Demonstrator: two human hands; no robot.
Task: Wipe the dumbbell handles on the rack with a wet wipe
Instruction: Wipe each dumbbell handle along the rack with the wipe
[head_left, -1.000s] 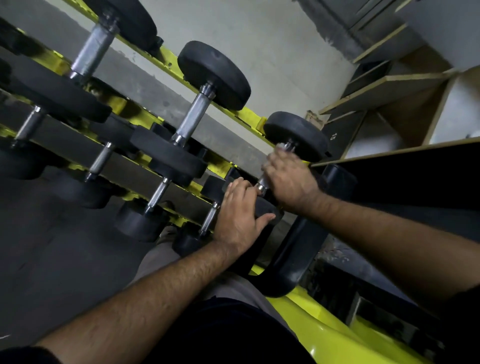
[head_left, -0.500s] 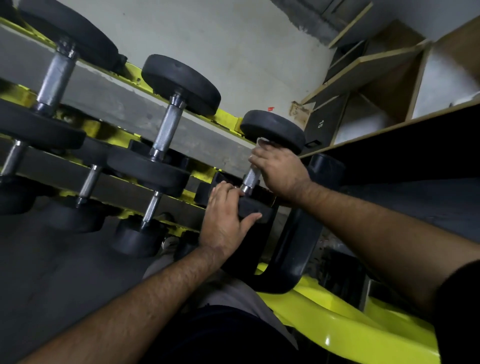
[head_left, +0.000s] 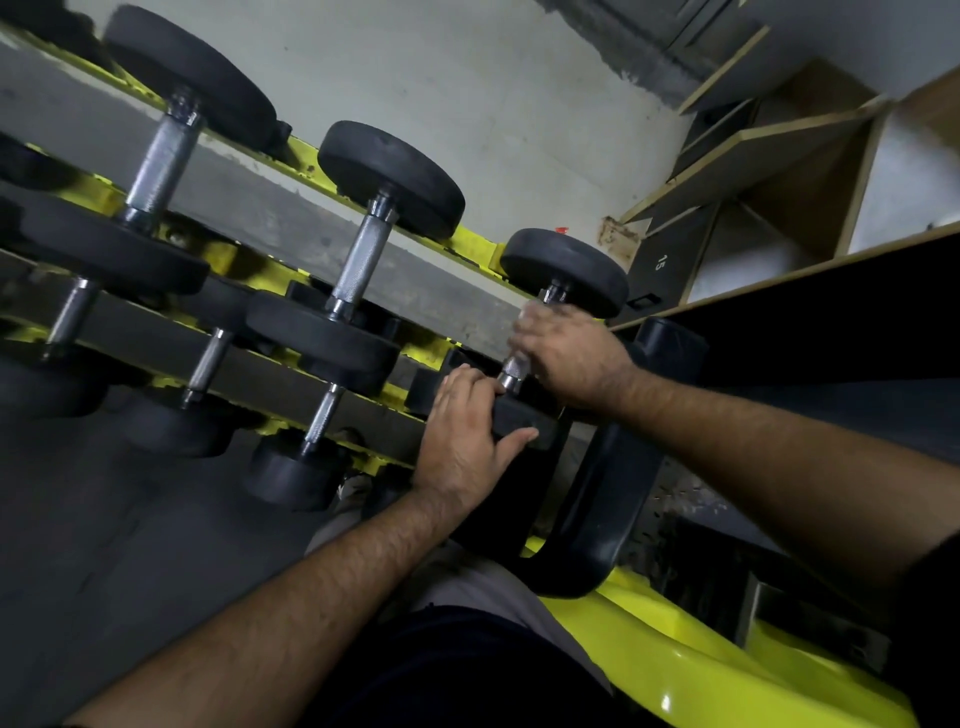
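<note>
The handle (head_left: 511, 370) of the end dumbbell (head_left: 566, 270) on the yellow rack (head_left: 467, 249) is gripped by the right hand (head_left: 569, 353), fingers curled round the steel bar. A pale scrap, likely the wet wipe (head_left: 531, 312), shows blurred at the fingertips. The near black weight (head_left: 519, 423) of that dumbbell is steadied by the left hand (head_left: 460, 447), laid flat with fingers straight and thumb spread along its edge. Further dumbbells (head_left: 363, 249) are racked to the left of both hands.
</note>
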